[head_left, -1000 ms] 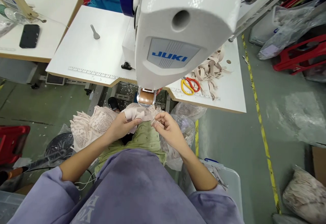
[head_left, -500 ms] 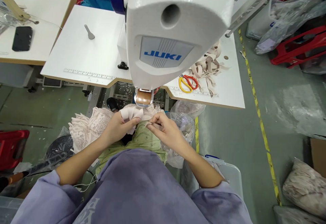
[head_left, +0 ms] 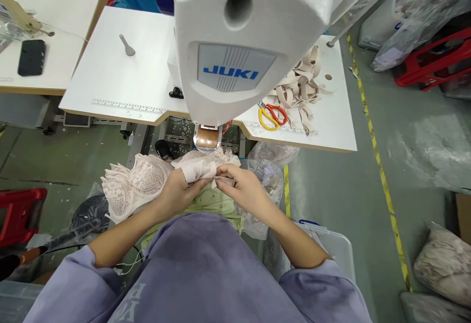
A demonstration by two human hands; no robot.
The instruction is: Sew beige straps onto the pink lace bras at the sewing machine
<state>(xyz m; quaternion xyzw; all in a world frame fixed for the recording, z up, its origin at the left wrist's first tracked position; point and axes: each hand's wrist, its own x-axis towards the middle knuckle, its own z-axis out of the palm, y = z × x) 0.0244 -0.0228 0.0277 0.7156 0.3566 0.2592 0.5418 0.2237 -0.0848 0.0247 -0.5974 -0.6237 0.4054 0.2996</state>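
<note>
Green-grey floor (head_left: pixel 331 205) stretches off to my right, crossed by a line of yellow-and-black tape (head_left: pixel 375 151), and a white sewing table (head_left: pixel 150 58) stands in front of me with a notch cut into its near edge. Over that notch looms the white Juki machine head (head_left: pixel 224 68), and just below its lower end sits a brown, metal-rimmed plate (head_left: pixel 206 139).

Close beneath that plate, above my lap, is the pale pink fabric piece (head_left: pixel 198 168), folded and bunched between my two hands. My left hand (head_left: pixel 180 189) grips it from the left, thumb laid along the lower edge. My right hand (head_left: pixel 245 188) has thumb and fingers pinched together at its right end (I can't make out exactly which layers are caught there).

Pale pink lace bra cups (head_left: pixel 147 176) are heaped beside my left wrist, and green cloth (head_left: pixel 211 200) lies under my hands. On the tabletop to the right, scissors (head_left: pixel 272 116) rest near the edge (one handle loop yellow, the other red), just beside a tangle of beige straps (head_left: pixel 301 87). A black phone (head_left: pixel 32 57) lies on the neighbouring table (head_left: pixel 69 14), well apart from me.
</note>
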